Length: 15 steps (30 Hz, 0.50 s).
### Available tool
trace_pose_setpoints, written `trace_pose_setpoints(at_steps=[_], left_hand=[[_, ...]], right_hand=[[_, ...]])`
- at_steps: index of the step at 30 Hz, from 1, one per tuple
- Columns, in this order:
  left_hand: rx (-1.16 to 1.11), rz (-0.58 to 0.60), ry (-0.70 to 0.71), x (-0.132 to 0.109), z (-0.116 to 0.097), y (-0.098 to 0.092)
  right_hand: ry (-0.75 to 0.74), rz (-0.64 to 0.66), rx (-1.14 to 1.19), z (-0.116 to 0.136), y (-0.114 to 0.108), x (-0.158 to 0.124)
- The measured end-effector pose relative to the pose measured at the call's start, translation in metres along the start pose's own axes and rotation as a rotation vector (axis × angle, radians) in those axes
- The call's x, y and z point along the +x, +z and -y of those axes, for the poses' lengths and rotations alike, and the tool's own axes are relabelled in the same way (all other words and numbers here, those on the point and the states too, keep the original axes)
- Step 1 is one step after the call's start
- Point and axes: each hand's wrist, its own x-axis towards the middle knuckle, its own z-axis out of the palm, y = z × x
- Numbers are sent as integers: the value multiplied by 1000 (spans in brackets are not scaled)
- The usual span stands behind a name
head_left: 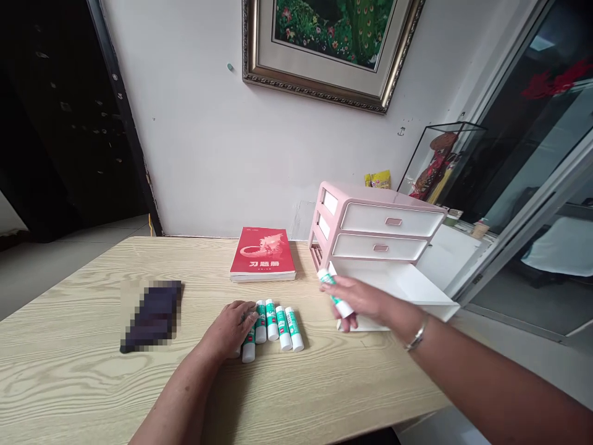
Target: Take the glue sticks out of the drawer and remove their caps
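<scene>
My right hand (354, 300) is closed around a white and green glue stick (343, 307), held tilted at the near left corner of the pulled-out bottom drawer (435, 290). My left hand (234, 327) lies on the table with curled fingers over a glue stick (249, 351) at the left end of a row. Part of another white stick (237, 353) peeks out under that hand. Several more glue sticks lie side by side to its right, among them an end one (293, 330). The drawer belongs to a pink and white drawer unit (386, 216) with two upper drawers shut.
A red book (263, 250) lies behind the glue sticks. On the left of the wooden table (83, 358) is a dark pixelated item (155, 312). A yellow packet (380, 180) shows behind the drawer unit. The wall holds a framed picture (319, 93); a glass door stands at right.
</scene>
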Motion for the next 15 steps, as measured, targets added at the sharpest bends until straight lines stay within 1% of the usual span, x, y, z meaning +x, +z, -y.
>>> trace_pose_setpoints(at_steps=[3, 5, 7, 9, 13, 15], left_hand=[[-43, -28, -6, 0, 1, 1], [-74, -43, -12, 0, 0, 0], [-90, -49, -14, 0, -2, -2], [-81, -39, -7, -1, -7, -6], [-41, -2, 32, -3, -17, -13], [-35, 2, 47, -4, -19, -15]], right_hand=[[122, 96, -41, -1, 55, 24], [156, 111, -82, -6, 82, 40], [148, 104, -146, -13, 103, 49], [76, 65, -283, -22, 119, 50], [-210, -138, -682, -40, 141, 39], [-300, -211, -828, -47, 150, 34]])
